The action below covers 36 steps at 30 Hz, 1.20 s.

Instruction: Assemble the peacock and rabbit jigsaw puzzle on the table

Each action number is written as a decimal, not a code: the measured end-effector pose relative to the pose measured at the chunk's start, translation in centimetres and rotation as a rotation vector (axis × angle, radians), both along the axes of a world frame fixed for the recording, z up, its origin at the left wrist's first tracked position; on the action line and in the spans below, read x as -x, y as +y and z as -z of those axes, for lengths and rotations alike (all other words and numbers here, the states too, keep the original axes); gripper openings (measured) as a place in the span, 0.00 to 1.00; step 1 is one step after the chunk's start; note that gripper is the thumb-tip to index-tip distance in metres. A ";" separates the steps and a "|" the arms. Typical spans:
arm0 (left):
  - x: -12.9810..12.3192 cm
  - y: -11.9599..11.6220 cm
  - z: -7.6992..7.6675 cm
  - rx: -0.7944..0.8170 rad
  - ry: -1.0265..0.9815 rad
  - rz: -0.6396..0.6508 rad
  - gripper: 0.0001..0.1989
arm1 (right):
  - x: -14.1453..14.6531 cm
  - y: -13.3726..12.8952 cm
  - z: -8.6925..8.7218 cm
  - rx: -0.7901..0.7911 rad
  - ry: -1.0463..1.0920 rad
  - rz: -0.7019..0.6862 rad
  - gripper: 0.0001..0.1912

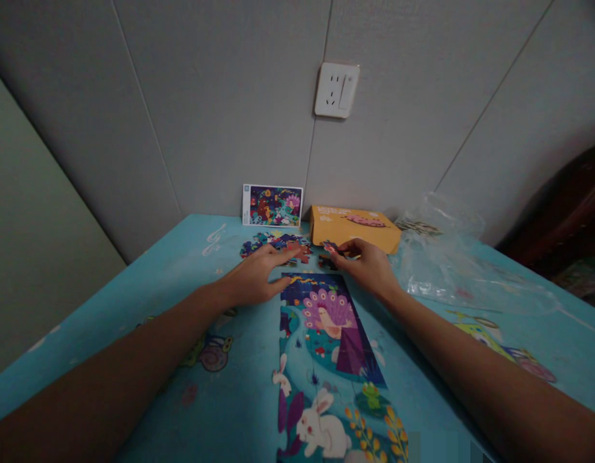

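Tabletop (pixel 191 263), puzzle (pixel 333 360) cropped, pieces (pixel 278 240) partly hidden

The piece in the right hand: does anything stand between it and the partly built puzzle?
Loose pieces lie between the held piece and the far edge of the puzzle. Toward its left edge, the left hand is partly in the way, thumb by the far corner.

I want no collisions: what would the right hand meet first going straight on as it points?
Probably the loose puzzle pieces by the left hand; depth is unclear, so the right hand might pass above.
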<state>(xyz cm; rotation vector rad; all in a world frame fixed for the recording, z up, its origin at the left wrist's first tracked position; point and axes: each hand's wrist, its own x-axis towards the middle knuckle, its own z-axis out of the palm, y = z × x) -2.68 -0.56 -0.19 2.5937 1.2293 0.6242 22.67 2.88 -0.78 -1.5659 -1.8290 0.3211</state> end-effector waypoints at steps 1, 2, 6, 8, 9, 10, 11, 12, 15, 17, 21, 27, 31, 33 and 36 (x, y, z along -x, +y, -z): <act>0.0 0.0 0.0 0.003 -0.001 0.002 0.31 | 0.1 -0.1 0.0 -0.003 0.044 -0.026 0.16; 0.0 0.0 0.1 0.006 -0.003 0.005 0.31 | 0.2 -0.2 0.0 -0.023 0.079 -0.060 0.16; -0.1 -0.3 0.4 0.012 -0.016 0.048 0.32 | 1.0 -1.0 0.1 -0.172 0.090 -0.275 0.14; -0.2 -0.5 0.4 0.025 -0.035 0.095 0.36 | 1.5 -1.4 0.1 -0.187 0.056 -0.396 0.12; -0.3 -0.6 0.4 0.038 -0.051 0.120 0.37 | 1.6 -1.6 0.1 -0.180 0.046 -0.442 0.12; -0.3 -0.7 0.3 0.051 -0.066 0.139 0.39 | 1.8 -1.7 0.1 -0.172 0.040 -0.474 0.11; -0.4 -0.7 0.3 0.064 -0.075 0.151 0.40 | 1.8 -1.7 0.1 -0.168 0.037 -0.494 0.10; -0.4 -0.8 0.3 0.074 -0.077 0.156 0.40 | 1.9 -1.7 0.1 -0.168 0.032 -0.504 0.09; -0.4 -0.8 0.2 0.074 -0.040 0.147 0.37 | 1.7 -1.7 -0.1 -0.182 0.000 -0.527 0.08; -0.3 -0.8 0.2 0.065 -0.018 0.153 0.34 | 1.6 -1.7 -0.1 -0.198 -0.027 -0.546 0.08; -0.3 -0.5 0.4 0.022 -0.010 0.155 0.25 | 1.5 -1.8 0.1 -0.156 -0.077 -0.556 0.16; -0.2 -0.3 0.2 -0.062 -0.072 0.026 0.19 | 1.6 -1.6 0.9 -0.052 -0.044 -0.558 0.27; -0.2 -0.1 -0.2 -0.138 -0.131 -0.074 0.19 | 1.5 -1.4 0.7 -0.064 -0.028 -0.524 0.24; -0.1 0.1 -0.3 -0.163 -0.165 -0.151 0.19 | 1.4 -1.5 0.4 -0.071 -0.019 -0.513 0.22; 0.0 0.3 -0.3 -0.170 -0.196 -0.226 0.19 | 1.4 -1.7 0.1 -0.100 -0.006 -0.487 0.19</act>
